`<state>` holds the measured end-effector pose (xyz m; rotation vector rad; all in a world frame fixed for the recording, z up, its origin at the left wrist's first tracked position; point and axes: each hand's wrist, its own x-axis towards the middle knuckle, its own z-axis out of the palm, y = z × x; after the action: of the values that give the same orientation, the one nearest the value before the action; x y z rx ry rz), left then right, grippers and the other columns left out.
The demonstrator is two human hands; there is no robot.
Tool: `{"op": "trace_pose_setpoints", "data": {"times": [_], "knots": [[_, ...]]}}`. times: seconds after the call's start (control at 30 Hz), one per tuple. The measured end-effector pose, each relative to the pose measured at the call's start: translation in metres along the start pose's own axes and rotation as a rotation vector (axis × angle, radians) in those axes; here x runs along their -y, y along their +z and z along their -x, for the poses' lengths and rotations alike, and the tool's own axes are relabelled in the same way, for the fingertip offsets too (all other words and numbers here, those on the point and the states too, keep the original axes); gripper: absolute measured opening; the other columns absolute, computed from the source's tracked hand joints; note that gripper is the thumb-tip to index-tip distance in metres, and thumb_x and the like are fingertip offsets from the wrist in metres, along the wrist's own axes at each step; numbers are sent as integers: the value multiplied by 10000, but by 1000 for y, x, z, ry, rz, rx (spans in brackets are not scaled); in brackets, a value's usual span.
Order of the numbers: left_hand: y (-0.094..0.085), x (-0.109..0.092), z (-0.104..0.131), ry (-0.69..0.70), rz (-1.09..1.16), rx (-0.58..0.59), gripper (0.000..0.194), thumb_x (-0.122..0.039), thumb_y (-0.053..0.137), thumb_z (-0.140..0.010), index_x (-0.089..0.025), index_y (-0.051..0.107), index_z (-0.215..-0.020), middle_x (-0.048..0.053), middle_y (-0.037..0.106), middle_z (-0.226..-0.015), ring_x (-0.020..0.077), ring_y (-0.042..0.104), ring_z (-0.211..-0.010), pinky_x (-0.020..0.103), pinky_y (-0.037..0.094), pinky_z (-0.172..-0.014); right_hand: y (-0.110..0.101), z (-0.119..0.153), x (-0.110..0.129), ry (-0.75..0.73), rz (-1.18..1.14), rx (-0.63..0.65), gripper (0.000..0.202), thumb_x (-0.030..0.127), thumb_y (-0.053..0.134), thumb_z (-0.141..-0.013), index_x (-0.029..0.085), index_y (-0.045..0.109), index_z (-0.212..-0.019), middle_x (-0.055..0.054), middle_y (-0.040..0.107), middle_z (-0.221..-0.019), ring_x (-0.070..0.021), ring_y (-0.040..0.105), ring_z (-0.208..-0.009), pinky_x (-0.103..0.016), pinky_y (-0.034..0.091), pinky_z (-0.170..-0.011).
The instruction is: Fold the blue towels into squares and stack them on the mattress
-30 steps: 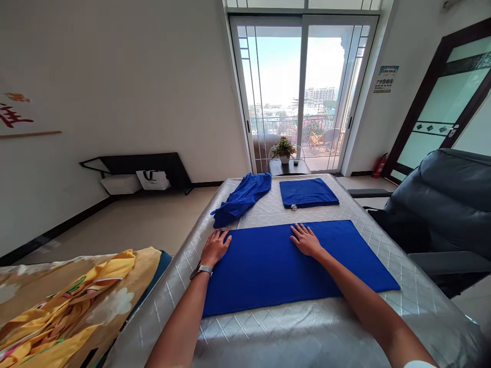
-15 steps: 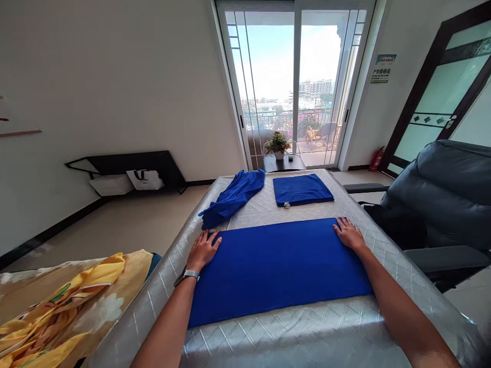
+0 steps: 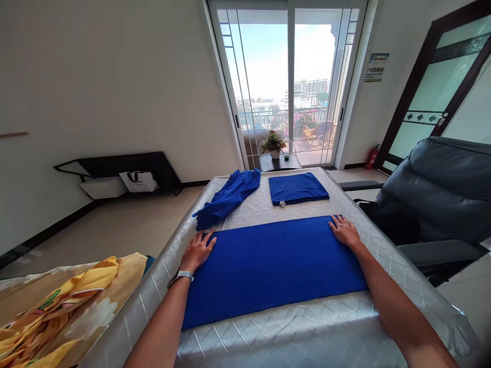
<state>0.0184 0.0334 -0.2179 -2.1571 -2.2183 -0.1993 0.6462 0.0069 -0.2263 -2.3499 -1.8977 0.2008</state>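
Observation:
A long blue cloth (image 3: 274, 268) lies flat as a rectangle across the silvery quilted surface (image 3: 291, 327). My left hand (image 3: 197, 250) rests spread on its far left corner, with a watch on the wrist. At the far right corner, my right hand (image 3: 345, 231) presses down with its fingers apart. Beyond the cloth, a folded blue cloth (image 3: 298, 188) with a small white tag sits at the right. Left of that one is a crumpled blue cloth (image 3: 230, 198), whose near end lies just beyond my left hand.
A dark armchair (image 3: 452, 189) stands close on the right. Yellow patterned fabric (image 3: 88, 286) lies at the lower left. Past the far edge is a small black table (image 3: 278, 163) with a potted plant (image 3: 273, 144). Paper bags (image 3: 138, 181) sit on a black rack by the wall.
The view has shifted slightly, so everything appears a little further left. Both hands stay on the far corners of the flat cloth, which keeps its shape.

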Motion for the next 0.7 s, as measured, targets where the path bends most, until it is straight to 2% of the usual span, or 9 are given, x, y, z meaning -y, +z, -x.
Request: {"op": "trace_pose_setpoints", "data": {"times": [0.27, 0.53, 0.7], "knots": [[1, -1, 2, 11, 12, -21, 624, -575, 254, -1029, -288, 427, -1555, 109, 392, -1632, 315, 321, -1523, 511, 285, -1227, 5, -7, -12, -38, 11, -23, 628, 552, 194, -1049, 303, 314, -1613, 4, 267, -1688, -221, 193, -1560, -484, 155, -1268], [-1, -3, 3, 7, 30, -42, 618, -568, 258, -1027, -291, 434, -1551, 111, 398, -1626, 312, 341, -1511, 504, 268, -1234, 4, -6, -12, -57, 3, -39, 636, 553, 196, -1046, 286, 331, -1607, -15, 290, -1679, -230, 201, -1558, -499, 158, -1266], [-1, -3, 4, 5, 40, -42, 614, -560, 267, -1028, -283, 443, -1547, 116, 392, -1629, 308, 325, -1521, 501, 255, -1242, 7, -6, -13, -48, 28, -27, 647, 556, 177, -1047, 285, 297, -1621, -20, 243, -1696, -227, 169, -1568, -499, 135, -1271]]}}
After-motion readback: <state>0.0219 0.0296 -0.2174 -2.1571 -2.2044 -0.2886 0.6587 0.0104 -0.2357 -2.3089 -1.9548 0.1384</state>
